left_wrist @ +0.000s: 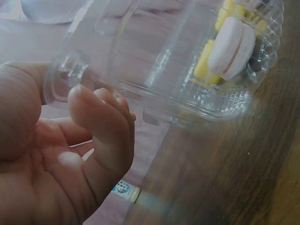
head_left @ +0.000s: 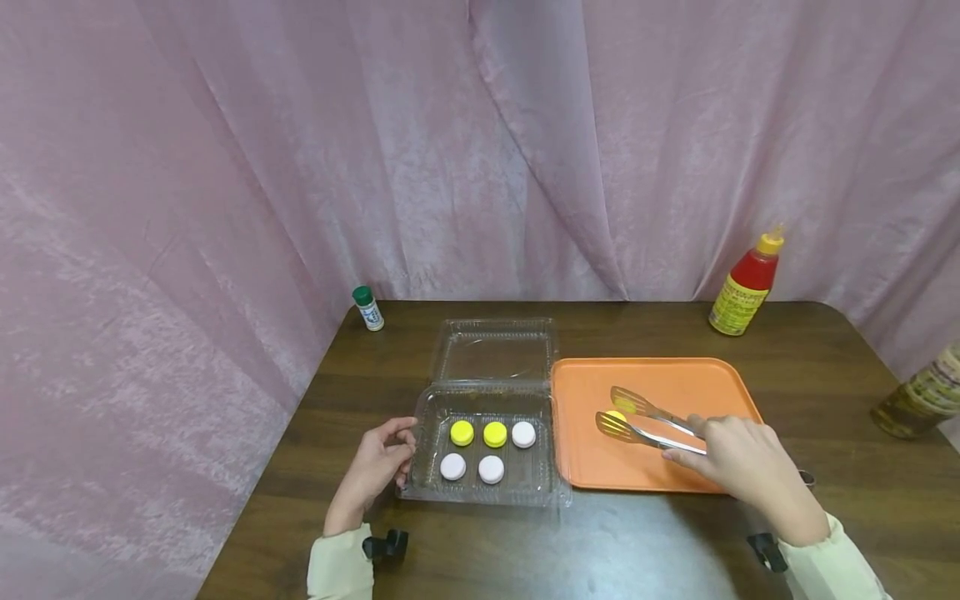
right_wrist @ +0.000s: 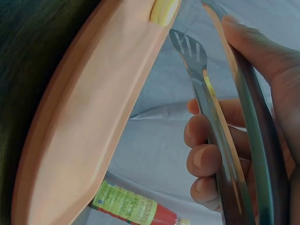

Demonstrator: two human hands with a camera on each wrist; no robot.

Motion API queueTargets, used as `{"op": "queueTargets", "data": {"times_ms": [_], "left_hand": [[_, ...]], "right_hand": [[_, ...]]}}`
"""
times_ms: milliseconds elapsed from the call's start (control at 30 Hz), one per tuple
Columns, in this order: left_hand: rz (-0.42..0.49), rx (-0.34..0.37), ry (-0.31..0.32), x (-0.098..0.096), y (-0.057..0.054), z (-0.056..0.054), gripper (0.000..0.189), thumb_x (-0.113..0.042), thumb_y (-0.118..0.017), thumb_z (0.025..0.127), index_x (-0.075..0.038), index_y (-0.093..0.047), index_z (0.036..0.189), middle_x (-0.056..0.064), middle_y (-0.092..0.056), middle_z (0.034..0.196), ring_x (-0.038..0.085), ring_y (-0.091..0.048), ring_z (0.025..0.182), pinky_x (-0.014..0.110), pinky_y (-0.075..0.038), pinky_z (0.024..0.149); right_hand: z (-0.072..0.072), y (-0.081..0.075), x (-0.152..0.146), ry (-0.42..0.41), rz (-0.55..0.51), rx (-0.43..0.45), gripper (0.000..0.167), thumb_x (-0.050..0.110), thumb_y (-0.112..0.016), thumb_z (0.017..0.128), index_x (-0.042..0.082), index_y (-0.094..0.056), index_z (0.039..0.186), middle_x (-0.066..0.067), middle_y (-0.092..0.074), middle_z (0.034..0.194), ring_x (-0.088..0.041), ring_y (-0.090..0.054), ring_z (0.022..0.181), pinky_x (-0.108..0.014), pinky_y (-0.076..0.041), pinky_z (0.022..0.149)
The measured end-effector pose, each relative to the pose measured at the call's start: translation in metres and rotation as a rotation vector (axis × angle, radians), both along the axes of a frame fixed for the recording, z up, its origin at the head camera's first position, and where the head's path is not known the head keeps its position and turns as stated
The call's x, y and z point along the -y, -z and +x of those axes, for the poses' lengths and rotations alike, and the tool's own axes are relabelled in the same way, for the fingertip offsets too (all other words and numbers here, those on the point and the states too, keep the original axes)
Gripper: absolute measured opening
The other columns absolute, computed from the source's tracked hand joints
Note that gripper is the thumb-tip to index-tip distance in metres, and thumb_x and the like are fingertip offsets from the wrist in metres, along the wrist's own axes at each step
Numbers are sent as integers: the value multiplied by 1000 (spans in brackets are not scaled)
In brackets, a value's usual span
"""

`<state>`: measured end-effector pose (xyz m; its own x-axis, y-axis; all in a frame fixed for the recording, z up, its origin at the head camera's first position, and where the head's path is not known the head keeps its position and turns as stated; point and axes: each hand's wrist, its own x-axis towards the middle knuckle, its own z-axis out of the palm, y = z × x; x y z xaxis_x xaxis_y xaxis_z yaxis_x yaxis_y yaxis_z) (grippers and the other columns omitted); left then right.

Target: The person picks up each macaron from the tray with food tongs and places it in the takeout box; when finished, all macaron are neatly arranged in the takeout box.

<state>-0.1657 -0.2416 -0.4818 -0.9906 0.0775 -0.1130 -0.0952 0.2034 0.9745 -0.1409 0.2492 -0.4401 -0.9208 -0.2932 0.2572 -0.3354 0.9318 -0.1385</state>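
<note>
My left hand (head_left: 378, 462) holds the left rim of a clear plastic clamshell container (head_left: 495, 492), its lid folded back. In the left wrist view, the rim runs between the thumb and curled fingers. Two yellow macarons (head_left: 495, 434) and three white macarons (head_left: 491, 469) lie inside. My right hand (head_left: 738, 458) grips metal tongs (right_wrist: 225, 164) over the orange tray (head_left: 675, 383). Their slotted blades stand apart around a yellow macaron (head_left: 616, 419) on the tray. The blades partly cover it, so I cannot tell whether they touch it.
The tray stands against the container's right side. A red sauce bottle (head_left: 746, 285) with a yellow cap is at the back right. A bottle of yellowish liquid (head_left: 918, 396) stands at the far right. A small green-capped shaker (head_left: 368, 308) sits at the back left, before pink curtains (head_left: 480, 167).
</note>
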Motion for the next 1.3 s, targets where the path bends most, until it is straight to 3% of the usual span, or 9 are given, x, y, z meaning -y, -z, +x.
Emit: {"op": "queueTargets", "data": {"times_ms": [700, 1300], "left_hand": [[2, -4, 0, -1, -3, 0, 45, 13, -53, 87, 11, -54, 132, 15, -52, 97, 14, -47, 56, 23, -42, 42], [28, 11, -4, -1, -2, 2, 48, 12, -53, 87, 12, -51, 135, 14, -51, 97, 13, -46, 57, 23, -41, 42]], "right_hand": [[0, 10, -2, -19, 10, -21, 36, 40, -85, 76, 21, -54, 72, 11, -37, 57, -14, -40, 50, -36, -32, 41], [-3, -4, 1, -74, 23, -79, 37, 46, -84, 76, 20, -57, 75, 12, -37, 57, -12, -40, 49, -33, -30, 39]]}}
